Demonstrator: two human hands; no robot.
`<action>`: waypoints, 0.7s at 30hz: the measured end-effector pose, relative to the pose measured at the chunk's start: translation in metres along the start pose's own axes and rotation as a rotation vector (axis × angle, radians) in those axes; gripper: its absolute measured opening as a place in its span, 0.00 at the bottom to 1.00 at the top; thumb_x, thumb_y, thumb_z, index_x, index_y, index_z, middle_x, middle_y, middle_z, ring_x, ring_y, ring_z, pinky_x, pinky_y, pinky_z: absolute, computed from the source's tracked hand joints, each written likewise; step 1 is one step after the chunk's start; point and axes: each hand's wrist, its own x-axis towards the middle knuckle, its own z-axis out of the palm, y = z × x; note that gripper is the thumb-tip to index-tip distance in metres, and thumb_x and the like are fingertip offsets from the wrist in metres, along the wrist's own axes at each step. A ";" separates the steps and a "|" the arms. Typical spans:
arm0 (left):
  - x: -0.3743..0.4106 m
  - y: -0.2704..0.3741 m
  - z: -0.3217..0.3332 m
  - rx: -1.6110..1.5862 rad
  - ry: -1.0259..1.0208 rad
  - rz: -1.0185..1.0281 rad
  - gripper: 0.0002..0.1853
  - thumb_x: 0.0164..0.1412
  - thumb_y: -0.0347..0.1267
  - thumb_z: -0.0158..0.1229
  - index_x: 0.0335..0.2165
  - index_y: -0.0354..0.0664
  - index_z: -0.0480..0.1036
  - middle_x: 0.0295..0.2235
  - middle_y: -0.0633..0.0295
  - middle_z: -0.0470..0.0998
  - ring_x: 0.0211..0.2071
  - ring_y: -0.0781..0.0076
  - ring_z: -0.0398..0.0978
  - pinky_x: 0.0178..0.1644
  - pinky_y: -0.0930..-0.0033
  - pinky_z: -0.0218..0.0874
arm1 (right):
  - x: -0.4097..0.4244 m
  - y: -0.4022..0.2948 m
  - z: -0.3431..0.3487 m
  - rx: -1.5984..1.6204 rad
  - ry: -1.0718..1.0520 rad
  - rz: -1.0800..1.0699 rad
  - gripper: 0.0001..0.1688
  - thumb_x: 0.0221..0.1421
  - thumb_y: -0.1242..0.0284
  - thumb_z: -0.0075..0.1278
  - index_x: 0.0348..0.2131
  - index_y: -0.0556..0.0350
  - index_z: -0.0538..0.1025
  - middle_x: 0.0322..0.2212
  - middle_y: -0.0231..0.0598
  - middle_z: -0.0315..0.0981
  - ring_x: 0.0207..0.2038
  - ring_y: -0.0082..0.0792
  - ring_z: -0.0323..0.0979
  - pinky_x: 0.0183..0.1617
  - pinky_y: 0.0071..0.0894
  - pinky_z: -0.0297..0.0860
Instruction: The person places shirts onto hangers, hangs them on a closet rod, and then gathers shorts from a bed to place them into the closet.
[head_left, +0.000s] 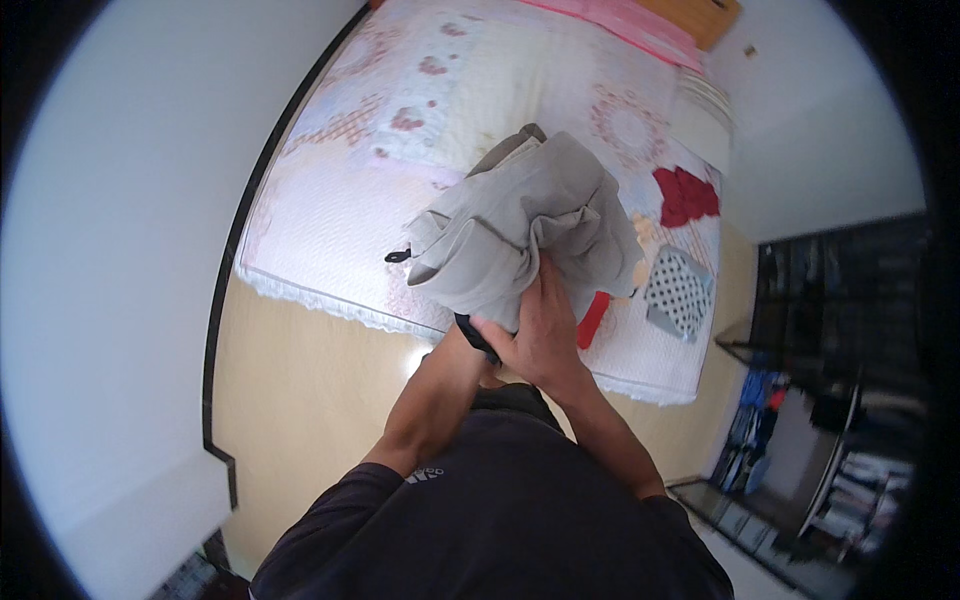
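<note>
Bunched grey cloth, apparently a garment (510, 217), is held up in front of me, above the near part of the bed. My right hand (546, 326) grips its near lower side, the fingers pressed into a fold and the thumb toward my left wrist. My left forearm (439, 397) runs up to the cloth, but the left hand itself is hidden in or behind it. A black band (476, 337) crosses at that wrist; whether it belongs to the cloth cannot be told. From the cloth's left side sticks out a small black loop (397, 256).
On the bed's patterned cover (322, 225) lie a dark red cloth (686, 196), a folded polka-dot cloth (679, 292) and a bright red strip (594, 321). Open shelves with clothes (862, 487) stand at right. A white wall (127, 225) rises on the left.
</note>
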 end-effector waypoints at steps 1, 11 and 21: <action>-0.003 0.001 0.002 0.002 -0.037 -0.011 0.23 0.65 0.34 0.48 0.57 0.42 0.62 0.50 0.60 0.69 0.50 0.65 0.65 0.57 0.71 0.56 | -0.004 -0.002 0.001 -0.004 0.090 -0.009 0.49 0.44 0.62 0.62 0.57 0.70 0.58 0.52 0.70 0.59 0.51 0.68 0.63 0.54 0.52 0.62; -0.060 -0.004 0.016 0.023 -0.376 -0.168 0.22 0.65 0.34 0.49 0.56 0.41 0.64 0.50 0.58 0.69 0.49 0.65 0.65 0.57 0.71 0.56 | -0.068 0.003 -0.081 1.278 0.443 0.888 0.27 0.65 0.66 0.41 0.57 0.65 0.63 0.54 0.44 0.65 0.57 0.37 0.64 0.59 0.40 0.61; -0.147 0.044 0.098 0.636 -0.740 0.740 0.27 0.68 0.43 0.44 0.61 0.43 0.58 0.58 0.57 0.63 0.58 0.64 0.60 0.62 0.67 0.53 | -0.192 -0.023 -0.167 1.369 0.881 0.805 0.34 0.64 0.60 0.43 0.59 0.66 0.59 0.55 0.49 0.64 0.56 0.42 0.65 0.62 0.42 0.60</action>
